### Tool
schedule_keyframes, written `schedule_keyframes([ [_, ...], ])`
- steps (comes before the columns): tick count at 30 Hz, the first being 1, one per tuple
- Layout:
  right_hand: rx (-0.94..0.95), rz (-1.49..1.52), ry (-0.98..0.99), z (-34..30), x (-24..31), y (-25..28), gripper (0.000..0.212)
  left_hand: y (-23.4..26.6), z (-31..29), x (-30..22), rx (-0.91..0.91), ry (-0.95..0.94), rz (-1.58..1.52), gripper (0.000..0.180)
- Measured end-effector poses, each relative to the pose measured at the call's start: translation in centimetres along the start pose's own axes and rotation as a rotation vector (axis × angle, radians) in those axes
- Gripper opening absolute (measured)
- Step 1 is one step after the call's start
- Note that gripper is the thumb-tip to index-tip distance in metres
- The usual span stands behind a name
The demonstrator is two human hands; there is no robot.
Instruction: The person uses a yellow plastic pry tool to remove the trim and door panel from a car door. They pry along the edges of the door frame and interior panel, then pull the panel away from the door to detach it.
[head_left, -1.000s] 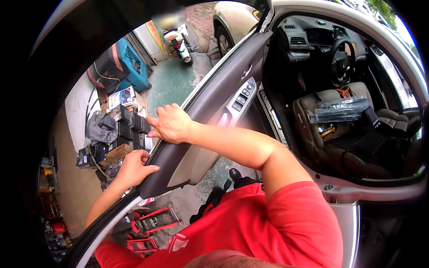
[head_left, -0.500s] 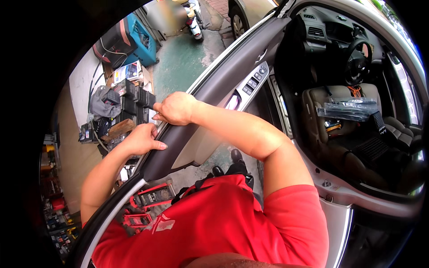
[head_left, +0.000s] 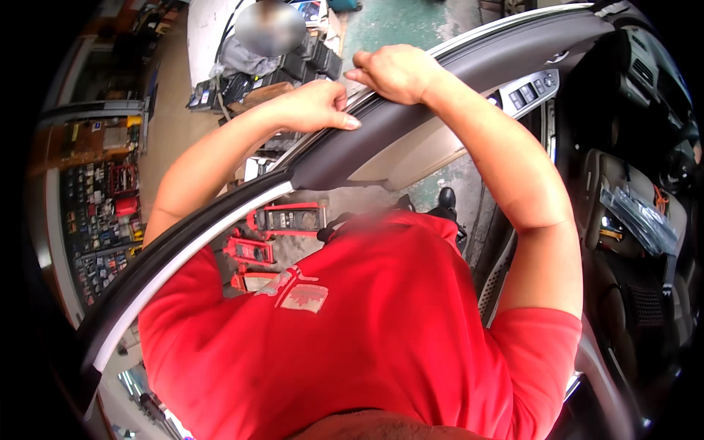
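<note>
Both hands are up on the top edge of the open car door (head_left: 411, 139). The left hand (head_left: 312, 106) lies over the sill, fingers curled down onto the dark trim with the thumb pointing along it. Just beside it, the right hand (head_left: 396, 72) closes over the same edge, knuckles up, fingers wrapped around the strip at the window line. The door panel runs diagonally across the view, grey on top, beige below, with the window switch panel (head_left: 529, 89) further along. Red floor jacks (head_left: 282, 220) sit on the ground beneath, and the car seat (head_left: 623, 242) shows at right.
</note>
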State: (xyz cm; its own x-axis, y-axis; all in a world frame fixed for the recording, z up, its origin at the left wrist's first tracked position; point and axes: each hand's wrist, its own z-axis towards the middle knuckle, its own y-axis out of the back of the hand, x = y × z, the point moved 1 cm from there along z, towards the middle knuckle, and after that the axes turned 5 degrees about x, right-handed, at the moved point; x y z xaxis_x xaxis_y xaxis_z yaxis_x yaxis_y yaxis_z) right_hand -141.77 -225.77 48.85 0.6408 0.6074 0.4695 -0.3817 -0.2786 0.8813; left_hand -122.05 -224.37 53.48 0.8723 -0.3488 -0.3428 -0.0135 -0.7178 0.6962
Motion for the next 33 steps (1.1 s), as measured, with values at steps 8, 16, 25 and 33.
schedule_keyframes([
  [8,-0.106,-0.029,0.044,0.1,-0.3,-0.9,0.041,-0.2,-1.1,-0.8,-0.030,0.038,0.045,0.055],
  [16,-0.116,-0.066,0.028,0.2,-0.3,-1.1,0.041,-1.6,-2.6,-0.5,-0.085,0.079,0.078,0.075],
  [25,-0.148,0.014,-0.015,-1.6,-1.8,-1.6,0.039,-2.1,-0.5,0.6,-0.067,-0.063,0.124,0.070],
  [33,-1.391,0.244,0.040,-7.7,0.7,-3.4,0.033,-1.7,-2.0,-0.8,-0.081,0.099,-0.117,0.046],
])
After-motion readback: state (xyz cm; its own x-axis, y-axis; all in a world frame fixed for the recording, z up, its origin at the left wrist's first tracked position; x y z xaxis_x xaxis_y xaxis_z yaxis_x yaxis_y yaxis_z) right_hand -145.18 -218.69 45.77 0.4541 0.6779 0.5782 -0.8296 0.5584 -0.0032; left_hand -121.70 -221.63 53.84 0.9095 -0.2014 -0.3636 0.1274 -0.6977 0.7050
